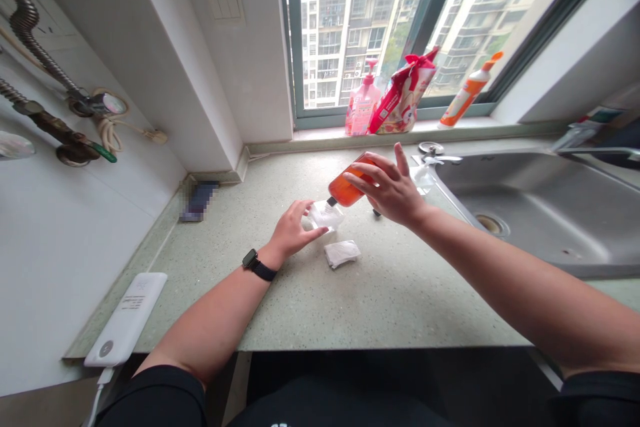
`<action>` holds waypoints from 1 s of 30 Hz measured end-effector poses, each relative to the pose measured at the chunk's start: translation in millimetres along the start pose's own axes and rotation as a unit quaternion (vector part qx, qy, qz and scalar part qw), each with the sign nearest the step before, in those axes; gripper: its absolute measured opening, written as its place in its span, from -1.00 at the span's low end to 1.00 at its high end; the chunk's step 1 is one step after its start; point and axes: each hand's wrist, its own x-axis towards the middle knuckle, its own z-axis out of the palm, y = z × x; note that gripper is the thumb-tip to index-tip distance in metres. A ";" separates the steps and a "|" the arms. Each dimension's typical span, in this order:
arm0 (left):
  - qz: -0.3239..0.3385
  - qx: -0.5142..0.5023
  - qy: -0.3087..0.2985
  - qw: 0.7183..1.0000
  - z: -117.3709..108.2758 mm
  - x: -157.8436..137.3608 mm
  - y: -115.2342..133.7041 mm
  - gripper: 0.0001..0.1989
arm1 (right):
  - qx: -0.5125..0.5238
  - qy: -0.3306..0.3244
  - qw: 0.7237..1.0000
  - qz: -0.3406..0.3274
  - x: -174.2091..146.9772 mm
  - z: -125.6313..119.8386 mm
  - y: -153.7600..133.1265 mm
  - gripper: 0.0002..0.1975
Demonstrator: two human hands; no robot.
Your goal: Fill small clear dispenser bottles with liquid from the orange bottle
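Observation:
My right hand grips an orange translucent bottle, tilted with its dark neck down to the left. The neck points into a small clear plastic container on the counter; I cannot tell whether they touch. My left hand, with a dark watch on the wrist, has its fingers and thumb around the container's left side. Just in front of the container lies a folded white tissue. Partly hidden under my right hand, a small black thing rests on the counter. Behind my right wrist is a clear and white item.
A steel sink is set into the speckled counter on the right. A pink pump bottle, a red bag and an orange-white bottle line the windowsill. At left lie a white power bank and a blurred dark object.

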 end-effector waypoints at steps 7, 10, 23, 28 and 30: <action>-0.001 0.004 0.003 1.000 0.2 -0.4 -0.1 -0.34 | 0.006 0.018 1.000 -0.012 2.1 -2.3 -0.5 -0.16; 0.000 0.005 0.003 1.000 0.4 -0.3 -0.5 -0.34 | 0.010 0.016 1.000 -0.011 3.0 -3.3 -0.7 -0.16; -0.002 0.002 0.002 1.000 -0.1 0.3 -0.2 -0.35 | 0.011 -0.026 1.000 0.000 6.5 -4.2 0.3 -0.02; -0.003 0.004 -0.001 1.000 -0.2 0.1 -0.1 -0.35 | 0.004 -0.013 1.000 -0.015 8.7 -6.5 -0.1 -0.04; -0.003 0.003 -0.001 1.000 -0.4 0.0 0.1 -0.35 | -0.001 -0.006 1.000 -0.025 9.8 -7.2 0.1 -0.05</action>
